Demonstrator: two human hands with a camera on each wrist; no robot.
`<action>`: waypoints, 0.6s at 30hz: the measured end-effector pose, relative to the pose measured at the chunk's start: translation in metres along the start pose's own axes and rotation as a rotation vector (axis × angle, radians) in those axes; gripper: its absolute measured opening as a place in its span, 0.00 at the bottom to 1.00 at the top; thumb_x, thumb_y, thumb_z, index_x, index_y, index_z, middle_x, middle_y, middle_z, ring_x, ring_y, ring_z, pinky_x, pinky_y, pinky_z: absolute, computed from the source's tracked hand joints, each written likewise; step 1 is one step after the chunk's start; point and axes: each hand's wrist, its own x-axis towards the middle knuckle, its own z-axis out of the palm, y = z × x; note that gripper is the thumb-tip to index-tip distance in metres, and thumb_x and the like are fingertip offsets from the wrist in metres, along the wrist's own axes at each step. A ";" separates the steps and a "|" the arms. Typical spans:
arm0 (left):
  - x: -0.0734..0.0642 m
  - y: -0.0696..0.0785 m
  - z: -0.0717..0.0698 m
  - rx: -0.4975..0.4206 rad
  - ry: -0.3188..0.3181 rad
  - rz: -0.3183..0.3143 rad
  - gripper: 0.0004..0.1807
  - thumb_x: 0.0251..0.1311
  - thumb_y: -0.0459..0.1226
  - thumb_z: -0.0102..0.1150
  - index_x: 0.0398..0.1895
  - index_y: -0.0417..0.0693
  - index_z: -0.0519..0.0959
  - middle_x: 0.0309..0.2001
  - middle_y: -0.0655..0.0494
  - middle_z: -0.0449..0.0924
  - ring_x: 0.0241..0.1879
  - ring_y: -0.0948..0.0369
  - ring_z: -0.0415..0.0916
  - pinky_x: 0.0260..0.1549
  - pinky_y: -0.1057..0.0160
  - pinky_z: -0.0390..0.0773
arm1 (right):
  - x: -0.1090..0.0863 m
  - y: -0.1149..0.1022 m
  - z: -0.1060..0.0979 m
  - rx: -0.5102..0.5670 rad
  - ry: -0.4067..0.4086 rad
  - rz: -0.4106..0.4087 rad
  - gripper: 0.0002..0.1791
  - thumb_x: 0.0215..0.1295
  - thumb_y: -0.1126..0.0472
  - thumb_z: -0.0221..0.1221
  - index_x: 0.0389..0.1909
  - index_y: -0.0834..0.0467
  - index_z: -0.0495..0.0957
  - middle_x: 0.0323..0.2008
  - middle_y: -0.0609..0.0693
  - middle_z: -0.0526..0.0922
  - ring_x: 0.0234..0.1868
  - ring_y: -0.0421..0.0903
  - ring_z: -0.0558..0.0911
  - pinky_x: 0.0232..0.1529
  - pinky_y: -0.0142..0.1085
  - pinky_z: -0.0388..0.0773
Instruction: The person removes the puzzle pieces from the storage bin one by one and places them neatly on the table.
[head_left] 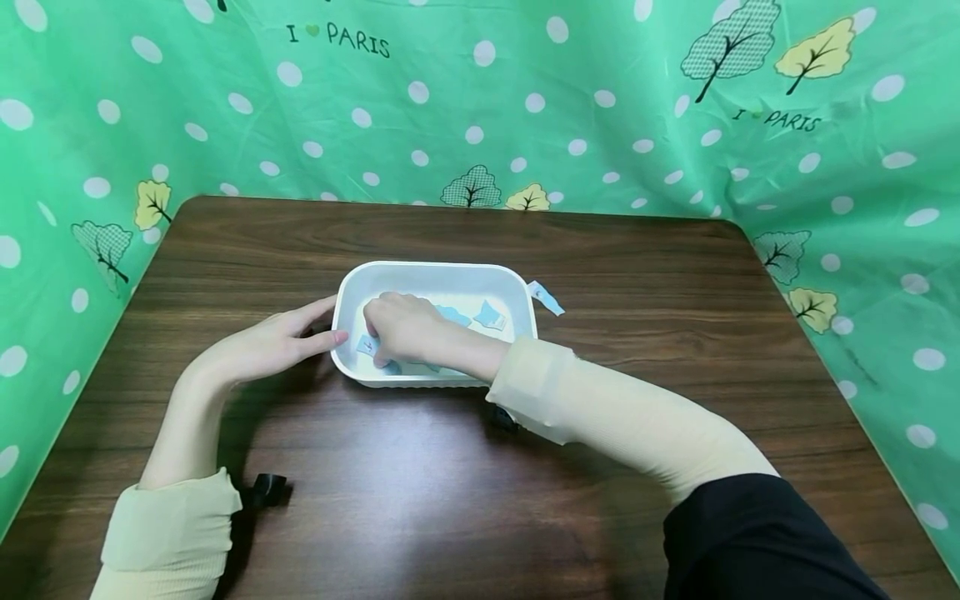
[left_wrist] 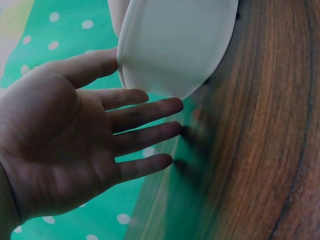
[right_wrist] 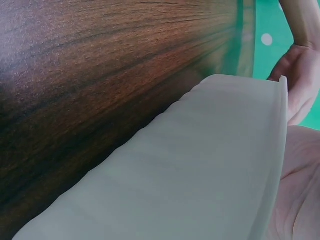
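Observation:
A white plastic tub (head_left: pixel 435 267) with rounded corners stands on the table, several torn light-blue paper pieces (head_left: pixel 490 316) lying inside. My left hand (head_left: pixel 270 348) is at its left end, thumb on the rim; in the left wrist view the fingers stretch out straight beside the tub wall (left_wrist: pixel 175 45). Reaching over the near rim, my right hand (head_left: pixel 408 330) is down inside the tub, knuckles up and fingers bent toward the bottom. One small printed piece (head_left: pixel 367 345) lies close by its fingers. The tub wall hides those fingers in the right wrist view, so I cannot tell what they hold.
A blue paper strip (head_left: pixel 546 297) lies outside the tub, against its right end. The dark wooden table (head_left: pixel 420 500) extends around it, with a green dotted cloth (head_left: pixel 480 100) hanging behind and at both sides. Black wrist mounts (head_left: pixel 270 490) sit below the forearms.

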 end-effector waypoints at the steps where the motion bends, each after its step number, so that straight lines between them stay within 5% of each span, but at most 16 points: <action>1: 0.000 0.000 0.000 0.002 0.000 0.000 0.37 0.77 0.55 0.49 0.84 0.63 0.51 0.79 0.51 0.60 0.79 0.48 0.56 0.73 0.36 0.60 | 0.000 0.000 0.000 0.001 0.005 0.000 0.17 0.54 0.54 0.78 0.40 0.54 0.82 0.38 0.46 0.80 0.39 0.43 0.79 0.40 0.38 0.79; 18: -0.001 0.002 0.001 -0.011 -0.004 -0.006 0.37 0.76 0.57 0.50 0.83 0.65 0.53 0.78 0.54 0.62 0.78 0.51 0.57 0.74 0.38 0.60 | -0.002 -0.003 0.004 -0.011 0.024 -0.001 0.13 0.56 0.54 0.77 0.34 0.53 0.82 0.36 0.46 0.81 0.38 0.43 0.78 0.37 0.38 0.80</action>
